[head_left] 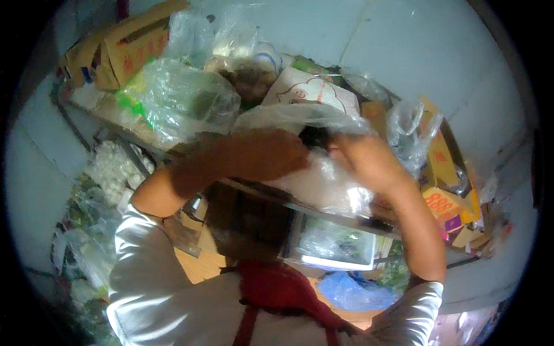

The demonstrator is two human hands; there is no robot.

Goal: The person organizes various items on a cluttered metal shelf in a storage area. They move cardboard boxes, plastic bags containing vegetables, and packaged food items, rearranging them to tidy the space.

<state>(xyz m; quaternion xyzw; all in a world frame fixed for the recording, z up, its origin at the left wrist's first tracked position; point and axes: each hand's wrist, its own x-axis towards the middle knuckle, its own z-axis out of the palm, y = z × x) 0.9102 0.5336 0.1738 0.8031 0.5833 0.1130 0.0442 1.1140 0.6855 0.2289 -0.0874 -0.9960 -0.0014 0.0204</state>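
Observation:
Over the shelf in front of me lies a large clear plastic bag (323,184), with its crumpled film showing both above and below my hands. My left hand (283,153), in shadow, is closed at the bag from the left, its fingertips hard to make out. From the right, my right hand (360,158) closes on the film with bent fingers. Between the two hands shows a small dark patch (314,137), too blurred to name. Just behind them stands a white printed sack (311,89).
Left on the shelf sit a green-tinted plastic bag (179,98) and a cardboard box (135,55). Yellow cartons (441,164) stand at the right. Below are garlic-like white bulbs (115,170), a white tray (334,242) of greens and a blue bag (355,289).

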